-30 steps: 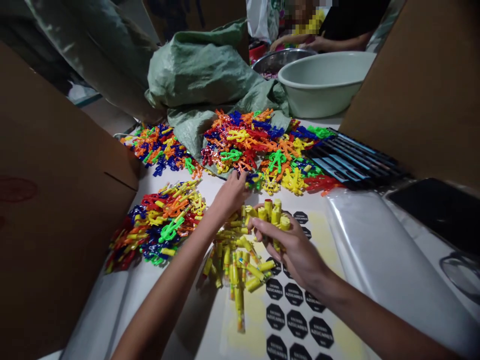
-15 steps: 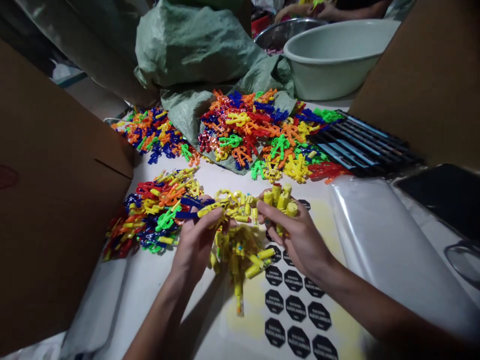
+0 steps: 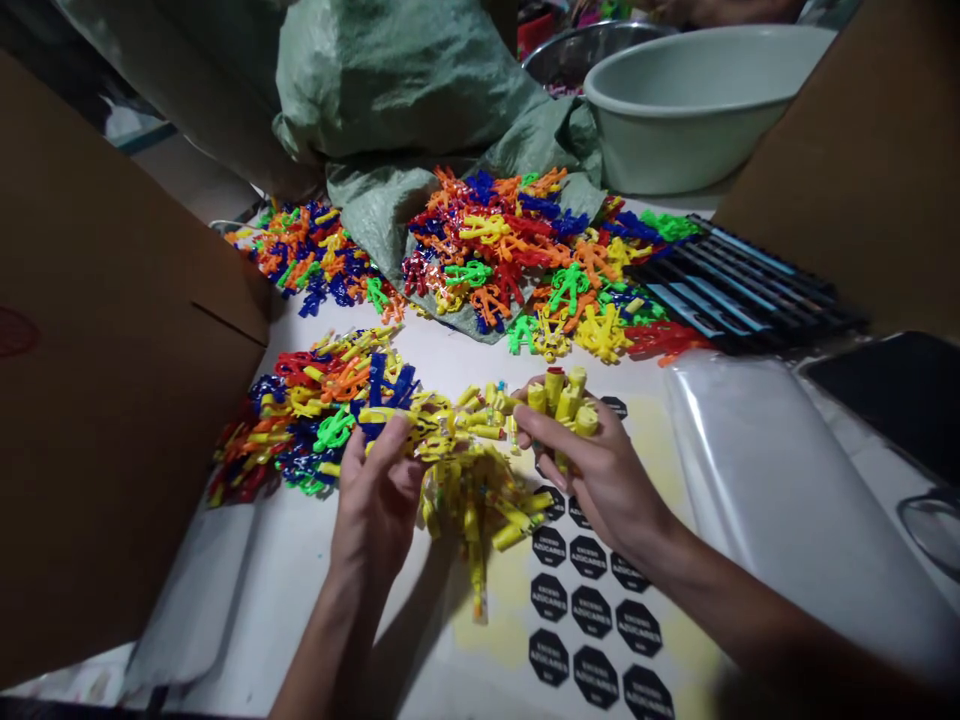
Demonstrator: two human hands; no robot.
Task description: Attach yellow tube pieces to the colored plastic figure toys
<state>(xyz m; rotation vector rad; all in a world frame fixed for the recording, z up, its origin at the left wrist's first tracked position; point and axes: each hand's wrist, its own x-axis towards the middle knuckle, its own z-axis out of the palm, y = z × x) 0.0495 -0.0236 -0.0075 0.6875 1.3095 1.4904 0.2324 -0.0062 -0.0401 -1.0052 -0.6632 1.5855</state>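
My left hand [image 3: 379,490] is closed around a yellow plastic figure [image 3: 429,430] and a blue plastic figure [image 3: 388,382], the thumb pressing on top. A bundle of small yellow tubes [image 3: 566,400] stands upright in my right hand [image 3: 600,465], one with a red end. Between and below the hands lies a heap of similar yellow tubes [image 3: 480,500], partly clear-ended. Under it is a sheet of black octagonal labels [image 3: 591,610] reading "EXCESO AZÚCARES". Left of my left hand is a mixed pile of coloured figures and tubes [image 3: 307,420].
A larger pile of coloured plastic figures [image 3: 502,240] spills from a green sack [image 3: 405,90]. Cardboard walls [image 3: 112,380] flank the table. At right lie clear plastic bags [image 3: 742,460] and black-and-blue strips [image 3: 742,280]. Behind are a pale basin [image 3: 697,130] and a metal bowl [image 3: 592,45].
My left hand has moved left and slightly down with the figures, and the blue one now points upward. My right hand stays nearly still with its tubes. The view has shifted slightly.
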